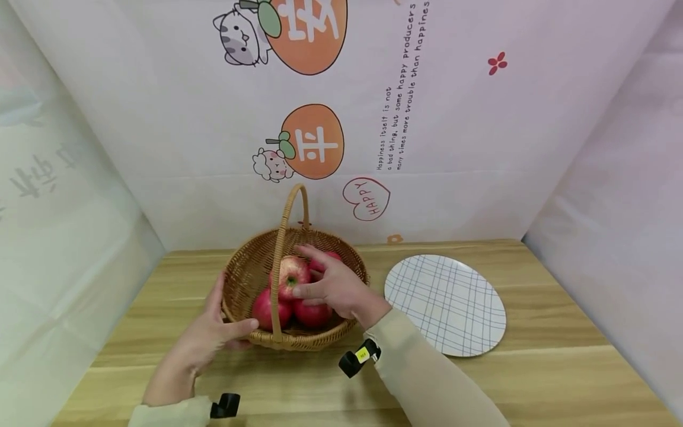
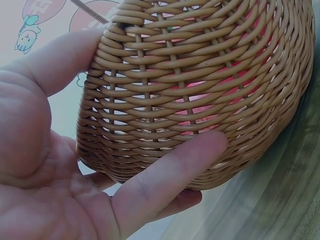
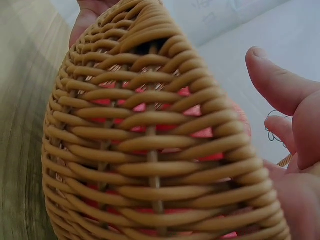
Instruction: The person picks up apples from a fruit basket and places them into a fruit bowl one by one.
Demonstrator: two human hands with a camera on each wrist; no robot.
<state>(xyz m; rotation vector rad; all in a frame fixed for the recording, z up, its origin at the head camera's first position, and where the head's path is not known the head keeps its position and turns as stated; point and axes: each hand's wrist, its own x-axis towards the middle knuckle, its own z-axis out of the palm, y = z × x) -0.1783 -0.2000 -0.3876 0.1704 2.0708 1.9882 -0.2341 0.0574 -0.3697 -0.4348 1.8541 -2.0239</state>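
Left hand: my left hand grips the wicker basket, thumb at the rim, fingers along the outer wall.
Basket: it stands upright on the wooden table, its handle raised.
Apples: four red apples lie inside, one atop the others.
Right hand: mine is spread wide over them, grasping nothing; I cannot tell whether it touches.
Mat: a checked oval mat lies beside the basket.
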